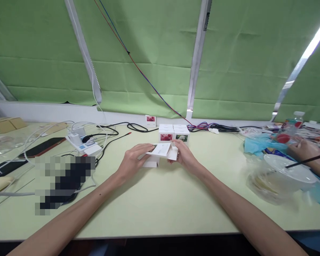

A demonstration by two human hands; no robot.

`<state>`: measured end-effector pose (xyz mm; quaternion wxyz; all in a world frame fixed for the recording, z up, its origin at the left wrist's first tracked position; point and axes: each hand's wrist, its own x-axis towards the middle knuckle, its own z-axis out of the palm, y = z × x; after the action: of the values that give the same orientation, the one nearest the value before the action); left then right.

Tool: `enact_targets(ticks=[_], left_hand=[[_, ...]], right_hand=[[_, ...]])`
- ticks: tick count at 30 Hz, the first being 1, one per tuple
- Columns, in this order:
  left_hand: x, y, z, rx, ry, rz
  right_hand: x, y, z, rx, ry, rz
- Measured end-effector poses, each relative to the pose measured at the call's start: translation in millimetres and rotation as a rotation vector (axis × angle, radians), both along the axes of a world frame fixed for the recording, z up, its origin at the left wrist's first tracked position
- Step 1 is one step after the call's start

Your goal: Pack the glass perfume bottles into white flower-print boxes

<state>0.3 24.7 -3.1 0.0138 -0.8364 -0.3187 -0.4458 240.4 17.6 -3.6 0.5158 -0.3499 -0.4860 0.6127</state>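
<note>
Over the middle of the pale table, a small white carton (162,149) with printing on top is held between both hands. My left hand (134,156) grips its left end, the thumb under the edge and the fingers on top. My right hand (185,156) closes on the right end, where a flap stands folded out. A white flap or second piece of card (151,162) shows below the left end; I cannot tell whether it is joined. Just behind stand white boxes with a pink flower picture (166,136) and a white flower picture (181,137).
Another white box (150,121) stands at the wall. Leftward lie a power strip (82,144), cables, phones (42,147) and a blurred-out dark object (69,181). At right are a lidded plastic bowl (280,177), a blue bag (258,145) and another person's hand (304,151).
</note>
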Motion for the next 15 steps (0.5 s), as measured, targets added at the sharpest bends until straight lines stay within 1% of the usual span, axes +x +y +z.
enact_targets(ticks=[3,5,7,11,15], left_hand=[[2.2,-2.3,3.2,0.059,0.041,-0.083],[3.1,-3.3,4.4,0.085,0.065,-0.106],[3.4,-3.0,4.3,0.095,0.078,-0.106],[2.9,0.2,0.8,0.086,0.084,-0.065],[2.2,2.5,-2.2,0.062,0.091,-0.045]], right_hand=[[0.8,0.5,-2.3,-0.038,-0.048,-0.028],[1.4,0.0,-3.1,-0.048,-0.087,-0.035],[2.1,-0.4,-3.2,-0.074,-0.086,-0.037],[3.6,0.8,-3.2,-0.115,0.001,-0.059],[4.8,4.4,-6.5,-0.153,0.001,-0.081]])
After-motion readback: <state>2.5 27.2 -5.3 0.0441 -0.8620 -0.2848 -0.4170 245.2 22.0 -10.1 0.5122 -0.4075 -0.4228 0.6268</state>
